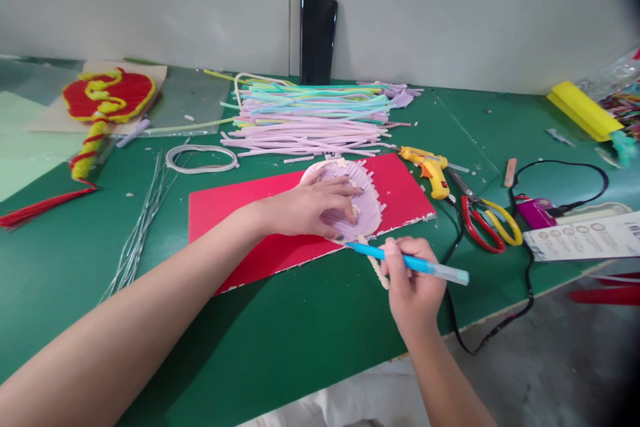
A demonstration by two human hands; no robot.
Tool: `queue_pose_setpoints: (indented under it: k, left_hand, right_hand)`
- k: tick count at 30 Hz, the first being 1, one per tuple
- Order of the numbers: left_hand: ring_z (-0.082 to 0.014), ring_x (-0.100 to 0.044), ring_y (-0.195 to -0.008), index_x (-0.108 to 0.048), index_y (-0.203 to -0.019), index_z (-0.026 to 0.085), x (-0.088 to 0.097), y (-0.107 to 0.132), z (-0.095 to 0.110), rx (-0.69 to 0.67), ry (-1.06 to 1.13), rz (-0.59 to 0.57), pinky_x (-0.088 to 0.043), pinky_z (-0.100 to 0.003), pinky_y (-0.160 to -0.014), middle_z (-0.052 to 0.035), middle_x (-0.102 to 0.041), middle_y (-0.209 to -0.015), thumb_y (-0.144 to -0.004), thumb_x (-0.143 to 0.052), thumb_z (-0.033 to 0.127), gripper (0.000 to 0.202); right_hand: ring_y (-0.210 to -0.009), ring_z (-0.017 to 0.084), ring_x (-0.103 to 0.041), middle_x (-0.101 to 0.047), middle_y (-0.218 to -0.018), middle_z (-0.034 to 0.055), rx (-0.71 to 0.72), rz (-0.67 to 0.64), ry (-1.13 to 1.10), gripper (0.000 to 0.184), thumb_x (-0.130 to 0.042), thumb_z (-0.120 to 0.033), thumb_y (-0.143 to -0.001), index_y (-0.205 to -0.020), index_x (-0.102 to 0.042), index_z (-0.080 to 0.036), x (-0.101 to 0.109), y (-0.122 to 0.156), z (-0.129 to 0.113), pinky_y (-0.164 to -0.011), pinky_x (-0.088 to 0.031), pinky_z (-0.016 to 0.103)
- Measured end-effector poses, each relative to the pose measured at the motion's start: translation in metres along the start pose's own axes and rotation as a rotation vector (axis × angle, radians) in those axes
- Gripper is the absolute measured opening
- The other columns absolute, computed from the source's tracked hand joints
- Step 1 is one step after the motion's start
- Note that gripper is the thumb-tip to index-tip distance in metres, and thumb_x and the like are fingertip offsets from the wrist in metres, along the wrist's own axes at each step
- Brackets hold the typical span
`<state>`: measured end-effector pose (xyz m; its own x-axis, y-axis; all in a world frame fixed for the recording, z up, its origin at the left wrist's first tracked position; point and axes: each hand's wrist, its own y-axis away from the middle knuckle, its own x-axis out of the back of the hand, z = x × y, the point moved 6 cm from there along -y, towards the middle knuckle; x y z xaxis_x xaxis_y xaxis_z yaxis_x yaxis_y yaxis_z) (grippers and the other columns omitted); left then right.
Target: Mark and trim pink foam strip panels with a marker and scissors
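A round lilac piece made of pipe cleaners (369, 203), with a cream edging, lies on a red board (240, 240). My left hand (320, 207) rests over it, fingers spread and pressing down on its surface. In my right hand (415, 280) is a blue pen (387, 255), its tip pointing left at the lower edge of the round piece. A cream twisted pipe cleaner (377, 273) hangs from that edge, close to the right hand's fingers. Part of the round piece is hidden under my left hand.
Lilac and mint pipe cleaners (310, 113) lie behind the board, before an upright phone (318, 39). At right are a yellow glue gun (430, 167), scissors (487, 223) and a black cable (529, 280). Leftward are tape (200, 168), wires (140, 233) and a red-yellow fan (133, 93).
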<state>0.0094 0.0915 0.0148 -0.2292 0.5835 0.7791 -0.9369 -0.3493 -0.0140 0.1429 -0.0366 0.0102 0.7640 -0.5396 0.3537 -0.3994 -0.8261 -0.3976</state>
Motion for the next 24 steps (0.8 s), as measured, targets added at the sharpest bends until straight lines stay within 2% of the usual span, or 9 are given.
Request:
queue_pose_setpoints:
  k: [2, 4, 6, 10, 14, 17, 19, 24]
  left_hand:
    - [-0.0261, -0.019, -0.147, -0.065, -0.105, 0.028, 0.000, 0.000, 0.000, 0.000, 0.003, 0.003, 0.013, -0.052, -0.115, -0.0019, -0.040, -0.153, -0.078, -0.069, 0.034, 0.027]
    - [-0.0261, -0.019, -0.147, -0.065, -0.106, 0.028, 0.000, 0.000, 0.000, 0.002, 0.010, -0.003, 0.013, -0.052, -0.115, -0.0022, -0.039, -0.153, -0.079, -0.069, 0.033, 0.028]
    - [-0.0258, -0.017, -0.147, -0.064, -0.105, 0.028, 0.000, 0.000, 0.000, 0.007, 0.021, -0.011, 0.012, -0.052, -0.115, -0.0026, -0.039, -0.153, -0.080, -0.068, 0.033, 0.026]
    - [-0.0262, -0.016, -0.148, -0.065, -0.104, 0.027, 0.000, 0.000, 0.000, 0.014, 0.041, -0.012, 0.013, -0.052, -0.115, -0.0028, -0.039, -0.154, -0.080, -0.067, 0.034, 0.025]
    - [-0.0257, -0.017, -0.147, -0.065, -0.104, 0.028, 0.000, 0.000, -0.001, 0.015, 0.046, -0.007, 0.013, -0.052, -0.115, -0.0020, -0.039, -0.154, -0.080, -0.068, 0.033, 0.025]
    - [-0.0255, -0.017, -0.147, -0.065, -0.103, 0.028, -0.001, 0.000, -0.002, 0.013, 0.044, -0.006, 0.012, -0.052, -0.115, -0.0016, -0.039, -0.154, -0.079, -0.068, 0.033, 0.024]
    - [-0.0258, -0.017, -0.147, -0.065, -0.103, 0.028, -0.001, 0.000, -0.002, 0.009, 0.042, -0.002, 0.012, -0.052, -0.115, -0.0013, -0.039, -0.154, -0.079, -0.069, 0.033, 0.025]
    - [-0.0260, -0.016, -0.148, -0.064, -0.104, 0.029, -0.002, 0.000, -0.003, 0.011, 0.044, -0.008, 0.013, -0.053, -0.115, -0.0014, -0.039, -0.153, -0.080, -0.069, 0.035, 0.025]
  right_hand:
    - [-0.050, 0.010, -0.047, -0.049, -0.057, -0.0047, 0.004, -0.040, -0.005, 0.024, -0.056, -0.026, -0.092, -0.070, -0.048, -0.021, -0.003, 0.000, -0.001, -0.048, -0.041, 0.022]
    - [-0.048, 0.009, -0.045, -0.047, -0.057, -0.0055, 0.036, 0.045, 0.042, 0.022, -0.055, -0.023, -0.092, -0.071, -0.047, -0.021, 0.002, 0.000, -0.004, -0.046, -0.038, 0.022]
    - [-0.050, 0.010, -0.046, -0.048, -0.059, -0.0052, 0.125, 0.100, 0.074, 0.021, -0.056, -0.017, -0.090, -0.072, -0.047, -0.021, 0.005, 0.001, -0.009, -0.048, -0.039, 0.022]
    - [-0.058, 0.013, -0.050, -0.050, -0.063, -0.0026, 0.273, -0.049, 0.086, 0.018, -0.056, -0.012, -0.089, -0.074, -0.049, -0.021, -0.004, 0.004, -0.017, -0.054, -0.044, 0.026]
    - [-0.059, 0.014, -0.050, -0.051, -0.063, -0.0021, 0.292, 0.078, 0.170, 0.018, -0.057, -0.010, -0.087, -0.076, -0.049, -0.022, 0.003, 0.005, -0.018, -0.055, -0.044, 0.028]
    - [-0.057, 0.014, -0.047, -0.050, -0.061, -0.0028, 0.381, -0.054, 0.152, 0.019, -0.056, -0.007, -0.086, -0.077, -0.049, -0.022, -0.005, 0.006, -0.025, -0.054, -0.043, 0.028]
    - [-0.058, 0.014, -0.048, -0.050, -0.061, -0.0028, 0.389, -0.110, 0.130, 0.019, -0.055, -0.006, -0.086, -0.078, -0.049, -0.022, -0.008, 0.006, -0.026, -0.054, -0.044, 0.028]
    - [-0.058, 0.013, -0.047, -0.049, -0.064, -0.0026, 0.350, 0.076, 0.223, 0.022, -0.057, -0.003, -0.085, -0.079, -0.047, -0.022, 0.001, 0.007, -0.025, -0.054, -0.044, 0.027]
